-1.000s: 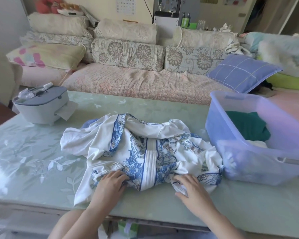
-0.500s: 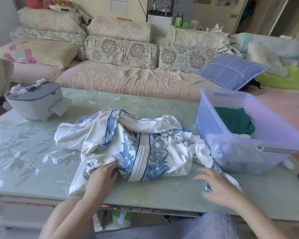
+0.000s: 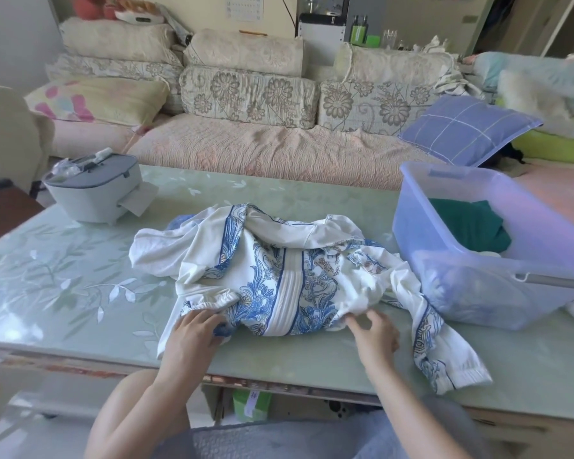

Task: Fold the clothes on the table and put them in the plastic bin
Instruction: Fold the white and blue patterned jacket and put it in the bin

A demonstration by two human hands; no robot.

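Garment (image 3: 279, 276), white with blue scrollwork, is seen lying crumpled at mid-table (image 3: 63, 286), unfolded. One long piece of it is stretched out to the right, towards the near table edge, in front of the plastic bin (image 3: 478, 293).

Left hand (image 3: 193, 332): laid on the garment's near hem, fingers bent down over it. A bunch of blue-printed fabric is gripped at the fingertips.

Right hand (image 3: 375, 336): held at the garment's near edge, right of the white centre band. Fingers are spread and lightly bent, and the tips are set against the white cloth. No fabric is seen caught between thumb and fingers; contact only is noted.

Plastic bin: translucent lilac, placed on the table just right of the garment, its near-left wall touched by the cloth. A dark green garment (image 3: 471, 223) is seen already lying inside.

A grey lidded appliance (image 3: 93, 190) is set at the far left of the table, well apart from the clothing.
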